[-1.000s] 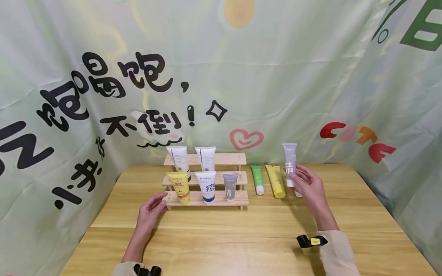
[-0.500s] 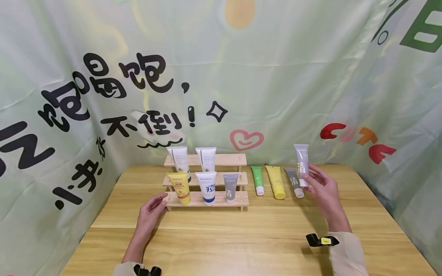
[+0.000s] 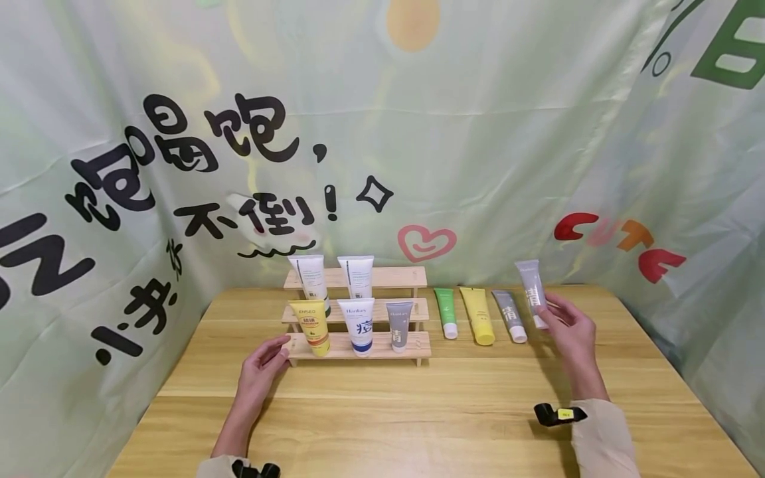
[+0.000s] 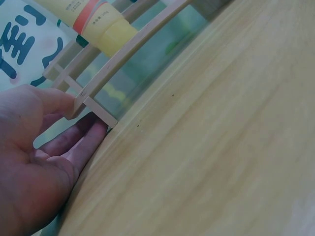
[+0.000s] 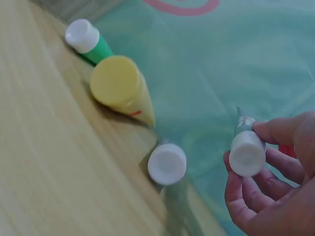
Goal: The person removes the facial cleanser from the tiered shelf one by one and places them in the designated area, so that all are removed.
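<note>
My right hand point(image 3: 570, 326) pinches a grey squeeze tube point(image 3: 530, 289) near its white cap, thumb on one side and fingers on the other. The tube is tilted, cap down, and in the right wrist view its cap point(image 5: 247, 154) is apart from the wood. Left of it a second grey tube point(image 3: 509, 315), a yellow tube point(image 3: 478, 315) and a green tube point(image 3: 445, 312) lie in a row. My left hand point(image 3: 261, 368) grips the left end of the lowest step of a wooden tiered rack point(image 3: 373, 343), thumb and fingers about its corner point(image 4: 83, 98).
Standing on the rack's lowest step are a yellow tube point(image 3: 312, 326), a white-and-blue tube point(image 3: 356, 325) and a grey tube point(image 3: 398, 325). Two white tubes point(image 3: 309, 273) stand behind them, higher up. A printed cloth point(image 3: 502, 166) hangs behind the wooden table point(image 3: 382, 418).
My right hand has carried the grey tube to the right and slightly lower, and the tube leans more. The second grey tube has come into full view. My left hand stays put.
</note>
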A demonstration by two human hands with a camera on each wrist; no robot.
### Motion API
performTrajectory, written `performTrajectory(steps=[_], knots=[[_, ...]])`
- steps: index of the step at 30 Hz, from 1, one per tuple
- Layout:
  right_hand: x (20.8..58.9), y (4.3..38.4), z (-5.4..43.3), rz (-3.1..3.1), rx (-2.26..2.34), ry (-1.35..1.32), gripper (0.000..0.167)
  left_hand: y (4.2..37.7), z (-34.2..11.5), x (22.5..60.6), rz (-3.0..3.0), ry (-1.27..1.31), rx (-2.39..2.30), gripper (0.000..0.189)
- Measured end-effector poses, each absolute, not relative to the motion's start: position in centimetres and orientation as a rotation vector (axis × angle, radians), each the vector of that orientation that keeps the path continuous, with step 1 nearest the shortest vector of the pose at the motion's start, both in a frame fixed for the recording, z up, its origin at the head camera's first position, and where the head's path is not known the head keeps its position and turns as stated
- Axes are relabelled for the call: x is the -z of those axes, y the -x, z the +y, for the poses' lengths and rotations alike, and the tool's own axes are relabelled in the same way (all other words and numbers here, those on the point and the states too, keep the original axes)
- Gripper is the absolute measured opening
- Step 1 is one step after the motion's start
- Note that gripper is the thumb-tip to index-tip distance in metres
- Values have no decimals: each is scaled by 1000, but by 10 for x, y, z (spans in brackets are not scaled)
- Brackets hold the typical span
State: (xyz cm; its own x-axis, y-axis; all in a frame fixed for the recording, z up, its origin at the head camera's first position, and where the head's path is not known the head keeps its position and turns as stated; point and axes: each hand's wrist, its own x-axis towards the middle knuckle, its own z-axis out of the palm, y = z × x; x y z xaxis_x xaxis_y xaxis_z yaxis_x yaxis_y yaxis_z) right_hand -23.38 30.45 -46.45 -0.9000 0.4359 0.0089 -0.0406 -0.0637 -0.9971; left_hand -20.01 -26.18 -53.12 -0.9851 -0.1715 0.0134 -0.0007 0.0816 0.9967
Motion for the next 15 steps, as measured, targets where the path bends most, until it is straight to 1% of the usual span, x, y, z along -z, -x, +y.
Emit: performTrajectory(steps=[4, 8, 15], knots=[[470, 236, 308, -1890, -1976, 522, 38, 201, -262, 533, -2221, -165, 2014, 39], [473, 236, 312, -1922, -1945, 590, 43, 201, -261, 532, -2223, -171, 2017, 40], [486, 237, 318, -2050, -1787, 608, 43, 200, -262, 529, -2221, -187, 2055, 39]])
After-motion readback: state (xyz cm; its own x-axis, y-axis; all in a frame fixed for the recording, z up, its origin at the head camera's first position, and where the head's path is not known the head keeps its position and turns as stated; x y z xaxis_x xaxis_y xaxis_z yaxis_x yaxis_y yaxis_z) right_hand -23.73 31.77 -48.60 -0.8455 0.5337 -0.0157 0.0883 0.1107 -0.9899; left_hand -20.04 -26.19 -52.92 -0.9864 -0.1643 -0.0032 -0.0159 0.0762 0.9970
